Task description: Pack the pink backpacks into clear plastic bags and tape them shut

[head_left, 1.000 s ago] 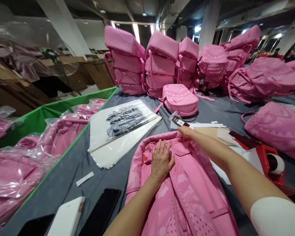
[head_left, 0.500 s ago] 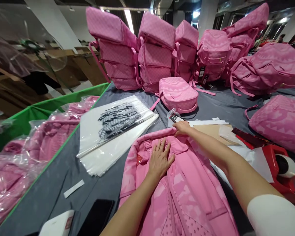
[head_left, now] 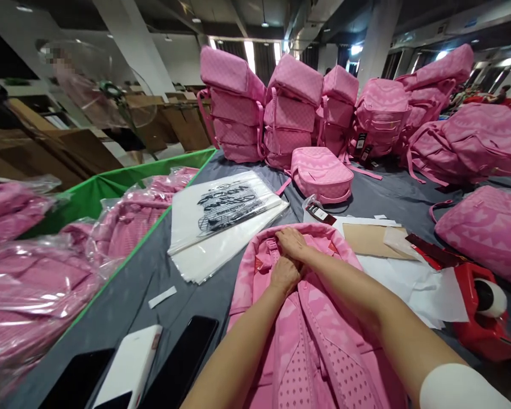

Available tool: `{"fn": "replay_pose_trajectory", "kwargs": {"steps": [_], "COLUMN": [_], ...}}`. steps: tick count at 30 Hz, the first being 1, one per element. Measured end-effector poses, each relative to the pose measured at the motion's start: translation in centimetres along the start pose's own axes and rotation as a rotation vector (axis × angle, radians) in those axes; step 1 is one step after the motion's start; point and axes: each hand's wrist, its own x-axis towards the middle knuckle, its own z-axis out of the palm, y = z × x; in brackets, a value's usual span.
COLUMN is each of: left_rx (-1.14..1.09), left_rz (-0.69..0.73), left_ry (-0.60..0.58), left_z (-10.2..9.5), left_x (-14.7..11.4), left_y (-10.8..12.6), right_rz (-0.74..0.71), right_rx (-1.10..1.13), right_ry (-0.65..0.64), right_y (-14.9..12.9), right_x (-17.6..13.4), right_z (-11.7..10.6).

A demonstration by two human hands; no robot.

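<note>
A pink camouflage backpack [head_left: 259, 307] lies in front of me, its perforated shoulder straps [head_left: 296, 369] facing up and its padded top edge away from me. My left hand [head_left: 286, 274] is closed on the upper back panel where the straps begin; its fingertips are hidden. Just beyond it, touching or nearly so, my right hand [head_left: 293, 243] has its fingers curled into the fabric below the top edge. What exactly the fingers pinch there is covered. A black hang tag [head_left: 320, 214] with a white label lies past the top edge.
White printed plastic bags [head_left: 221, 216] lie at left-centre. Beyond them stand stacked pink backpacks [head_left: 234, 108]. A green-rimmed bin [head_left: 111, 180] at left holds bagged backpacks. Phones [head_left: 183, 358] and a white device [head_left: 130, 363] lie near left; a red tape dispenser [head_left: 472, 307] stands right.
My right hand has left the backpack's top right edge and come in beside my left. The left hand, flat with fingers spread before, is now curled closed. The view has tilted and shifted left.
</note>
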Motion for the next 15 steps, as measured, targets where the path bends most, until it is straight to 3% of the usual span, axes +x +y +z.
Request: {"fn": "replay_pose_trajectory", "kwargs": {"steps": [8, 12, 15], "left_rx": [-0.05, -0.071, -0.093], "left_rz": [-0.055, -0.034, 0.025], "left_ry": [0.034, -0.021, -0.068], "left_z": [0.1, 0.5, 0.9], "left_x": [0.1, 0.3, 0.2], "left_y": [-0.1, -0.2, -0.6], "right_rz": [0.073, 0.097, 0.14], "right_rx": [-0.16, -0.15, -0.064], "right_ry": [-0.028, 0.02, 0.006], "right_y": [-0.7, -0.9, -0.9], "right_x": [-0.5, -1.9, -1.1], "right_z": [-1.1, -0.4, 0.1]}}
